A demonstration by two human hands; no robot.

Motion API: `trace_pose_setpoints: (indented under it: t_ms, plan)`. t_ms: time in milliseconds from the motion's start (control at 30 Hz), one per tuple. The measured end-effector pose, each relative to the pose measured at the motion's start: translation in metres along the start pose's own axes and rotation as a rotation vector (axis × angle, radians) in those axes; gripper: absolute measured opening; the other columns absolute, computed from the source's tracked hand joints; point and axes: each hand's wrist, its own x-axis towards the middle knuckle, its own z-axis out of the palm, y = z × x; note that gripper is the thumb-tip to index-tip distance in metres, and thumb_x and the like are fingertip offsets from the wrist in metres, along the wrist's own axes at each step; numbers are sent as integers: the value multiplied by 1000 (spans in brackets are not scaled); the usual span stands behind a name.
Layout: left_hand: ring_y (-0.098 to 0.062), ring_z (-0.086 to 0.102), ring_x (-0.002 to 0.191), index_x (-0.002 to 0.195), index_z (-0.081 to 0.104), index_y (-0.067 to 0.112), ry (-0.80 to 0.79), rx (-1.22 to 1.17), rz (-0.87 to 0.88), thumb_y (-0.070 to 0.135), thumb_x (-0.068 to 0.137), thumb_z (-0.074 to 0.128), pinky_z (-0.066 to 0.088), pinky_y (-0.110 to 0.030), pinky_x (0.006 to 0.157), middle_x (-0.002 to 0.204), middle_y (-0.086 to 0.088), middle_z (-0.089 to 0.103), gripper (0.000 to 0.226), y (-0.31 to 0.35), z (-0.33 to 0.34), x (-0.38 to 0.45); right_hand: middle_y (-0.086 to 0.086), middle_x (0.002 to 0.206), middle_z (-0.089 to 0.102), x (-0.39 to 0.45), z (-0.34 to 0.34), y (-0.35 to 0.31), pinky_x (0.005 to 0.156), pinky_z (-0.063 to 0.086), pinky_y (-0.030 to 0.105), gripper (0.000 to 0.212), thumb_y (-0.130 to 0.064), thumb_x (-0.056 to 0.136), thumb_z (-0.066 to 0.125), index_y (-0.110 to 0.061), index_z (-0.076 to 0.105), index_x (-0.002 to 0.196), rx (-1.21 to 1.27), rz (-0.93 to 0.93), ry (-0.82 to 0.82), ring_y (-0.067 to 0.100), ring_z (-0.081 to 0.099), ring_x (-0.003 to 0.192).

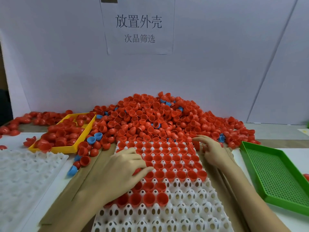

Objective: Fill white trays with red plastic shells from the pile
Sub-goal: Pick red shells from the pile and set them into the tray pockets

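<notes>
Both hands, the left hand and right hand, are resting loosely spread on the white tray, far rows holding red shells, near rows remaining unfilled.

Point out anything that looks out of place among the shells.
Blue shells are mixed into the red pile, and one blue shell lies loose on the table left of the white tray. They differ in colour from what fills the tray.

The white table carries a pile of red shells and brown cardboard. White trays, a yellow tray and a green tray lie on it.
</notes>
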Motion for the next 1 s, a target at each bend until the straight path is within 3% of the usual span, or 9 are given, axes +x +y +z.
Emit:
trace_pose_setpoints:
  t_ms: [100,267,400,567,667,733,833,900,1000]
  plan:
    - [2,53,74,72,74,32,4,19,-8,51,97,55,33,-2,80,69,22,62,36,-6,1,-1,2,140,57,9,8,3,104,42,24,39,8,97,55,-14,72,125,-59,-20,-19,22,54,129]
    - [0,53,79,76,73,32,25,-19,-42,57,100,44,51,-17,75,72,23,58,45,-14,3,-1,-1,114,61,17,5,1,88,48,27,27,5,91,65,-14,80,103,-2,39,141,22,60,109]
    - [0,54,81,76,73,31,18,-20,-98,62,100,36,53,-22,75,72,22,60,54,-16,3,1,0,103,66,9,-4,-3,80,51,29,26,4,89,66,-15,80,98,91,13,340,21,66,92]
    - [1,59,92,87,75,34,29,-112,-132,59,100,47,54,-24,82,82,25,64,39,-7,-1,1,-7,99,67,-5,-11,-18,71,45,9,20,-7,90,73,-24,80,97,189,-72,384,3,63,80]
    - [5,57,92,86,76,34,38,-92,-107,52,97,53,45,-10,89,84,26,64,31,3,-4,1,-7,100,69,-13,-14,-30,69,45,3,15,-12,91,75,-24,80,99,214,-89,370,-1,63,81]
    - [3,58,90,87,77,29,41,-88,-90,47,96,57,44,-9,87,86,22,66,28,7,-4,3,-10,101,69,-20,-16,-40,71,45,2,12,-17,91,76,-25,79,99,235,-89,338,0,63,80]
    - [-2,60,92,94,79,23,61,-114,-75,36,95,67,50,-22,83,93,18,69,17,11,-1,3,-17,88,70,-33,-21,-57,65,47,6,3,-29,92,75,-30,77,93,313,-93,231,2,65,69]
    - [-1,61,96,108,78,24,80,-127,-48,32,94,70,50,-21,87,101,16,69,18,14,0,4,-10,73,71,-39,-26,-70,57,46,14,8,-32,94,72,-30,76,88,430,-121,77,6,61,56]
    - [3,60,102,135,66,30,64,-193,8,30,96,69,48,-11,89,116,14,65,39,19,1,5,1,71,71,-51,-31,-91,56,49,22,15,-35,97,67,-27,75,86,582,-165,-213,16,63,52]
